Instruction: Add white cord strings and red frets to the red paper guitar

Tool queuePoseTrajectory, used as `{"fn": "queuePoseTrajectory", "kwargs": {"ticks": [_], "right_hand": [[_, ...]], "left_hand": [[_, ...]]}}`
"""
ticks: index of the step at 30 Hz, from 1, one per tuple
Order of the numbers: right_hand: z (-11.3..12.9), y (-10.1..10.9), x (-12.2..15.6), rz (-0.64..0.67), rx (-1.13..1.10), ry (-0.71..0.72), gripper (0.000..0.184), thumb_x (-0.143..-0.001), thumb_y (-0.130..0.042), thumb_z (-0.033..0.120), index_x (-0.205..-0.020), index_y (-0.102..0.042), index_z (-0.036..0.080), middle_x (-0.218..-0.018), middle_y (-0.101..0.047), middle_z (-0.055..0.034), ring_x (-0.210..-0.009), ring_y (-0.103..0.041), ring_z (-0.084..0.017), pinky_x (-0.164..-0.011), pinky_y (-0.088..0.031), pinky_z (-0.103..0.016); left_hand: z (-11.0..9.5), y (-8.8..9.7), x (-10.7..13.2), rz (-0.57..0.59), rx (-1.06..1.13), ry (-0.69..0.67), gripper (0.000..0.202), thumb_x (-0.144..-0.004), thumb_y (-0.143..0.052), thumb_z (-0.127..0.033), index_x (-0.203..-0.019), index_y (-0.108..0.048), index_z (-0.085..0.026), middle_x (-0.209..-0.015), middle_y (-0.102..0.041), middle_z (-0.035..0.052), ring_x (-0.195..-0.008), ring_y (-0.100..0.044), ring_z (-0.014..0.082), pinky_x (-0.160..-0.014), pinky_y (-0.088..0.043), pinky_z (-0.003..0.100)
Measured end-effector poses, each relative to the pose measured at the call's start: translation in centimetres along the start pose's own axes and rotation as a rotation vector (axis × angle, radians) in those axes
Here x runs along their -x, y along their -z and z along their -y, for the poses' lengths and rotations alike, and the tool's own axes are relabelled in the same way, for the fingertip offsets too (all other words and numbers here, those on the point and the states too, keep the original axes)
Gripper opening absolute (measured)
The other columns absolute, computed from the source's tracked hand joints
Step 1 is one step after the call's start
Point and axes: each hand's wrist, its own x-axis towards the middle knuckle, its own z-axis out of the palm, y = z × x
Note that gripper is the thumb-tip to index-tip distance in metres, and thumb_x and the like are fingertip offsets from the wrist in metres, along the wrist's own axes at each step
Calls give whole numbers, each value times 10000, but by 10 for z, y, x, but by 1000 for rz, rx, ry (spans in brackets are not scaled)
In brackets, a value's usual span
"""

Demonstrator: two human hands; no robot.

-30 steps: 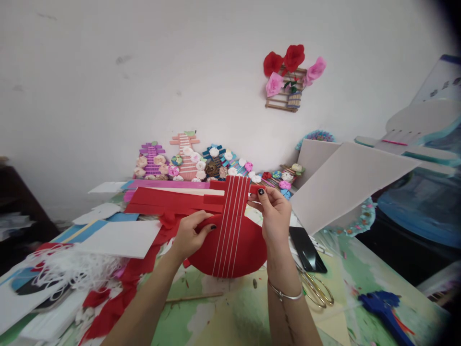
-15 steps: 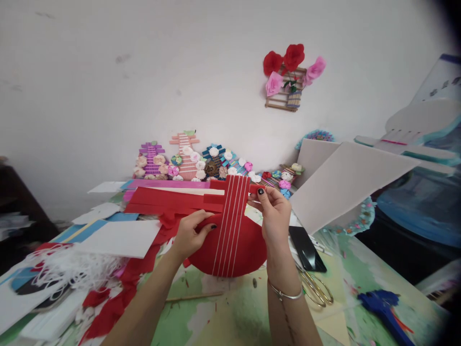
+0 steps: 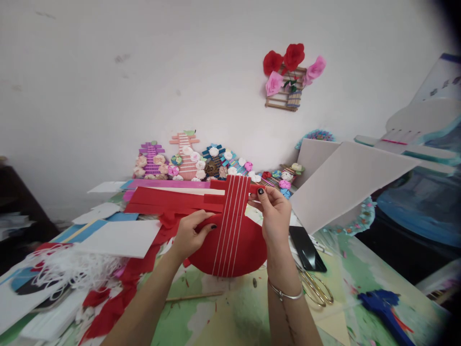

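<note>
A red foam guitar-shaped craft (image 3: 234,240) with white strings running down its neck stands upright on the table in front of me. My left hand (image 3: 189,235) grips the left edge of its round body, fingers curled around it. My right hand (image 3: 274,211) pinches a small red crosspiece (image 3: 255,188) at the right side of the neck, thumb and forefinger closed on it. A silver bracelet sits on my right wrist.
Red foam sheets (image 3: 173,202) and white foam boards (image 3: 120,238) lie to the left, with white cord (image 3: 72,266) and red scraps. Scissors (image 3: 317,288), a black phone (image 3: 306,247) and a blue glue gun (image 3: 385,307) lie right. A large white board (image 3: 345,180) leans right. Finished flower crafts (image 3: 187,161) line the wall.
</note>
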Motion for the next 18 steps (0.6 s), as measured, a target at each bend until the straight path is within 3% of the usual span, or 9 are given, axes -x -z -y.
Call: {"fn": "queuePoseTrajectory", "kwargs": {"ticks": [18], "right_hand": [[0,0,1,3,34,29,182,-780,-691,344,-824,-665,170,-705,-673,4,-636,-645,-113,-639,-583,-267]], "left_hand": [[0,0,0,9,30,23,171,-816,-590,-236,-913,-698,-147,-870,-725,101,-788,-685,206,-724,-552,298]]}}
